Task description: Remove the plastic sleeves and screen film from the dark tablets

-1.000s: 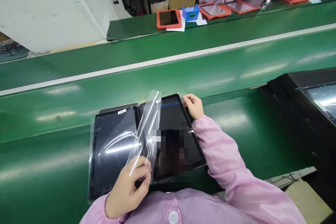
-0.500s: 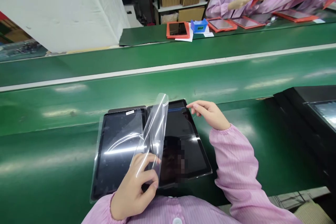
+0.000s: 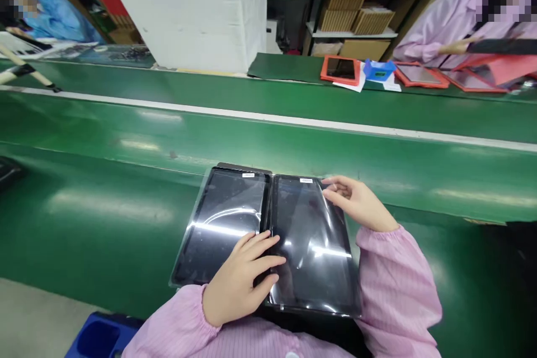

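Spread loosely, the left hand (image 3: 240,281) lies across the inner edges of two dark tablets, gripping nothing; I'd guess it rests there to steady the pair. Over by the top right corner of the right tablet (image 3: 302,229), the right hand (image 3: 359,202) has its fingers bent and thumb apart, probably to manage the corner of the clear film (image 3: 331,260), though I can't tell whether it pinches anything. That film covers the screen, its ripples catching the light. The left tablet (image 3: 229,207) sits right alongside, film showing past its left edge. Both lie on the green surface (image 3: 104,246), their tops at its far edge and their bottoms towards its near edge, likely so that both hands reach easily. Each has a small white label near its top, perhaps placed there for easy reading.
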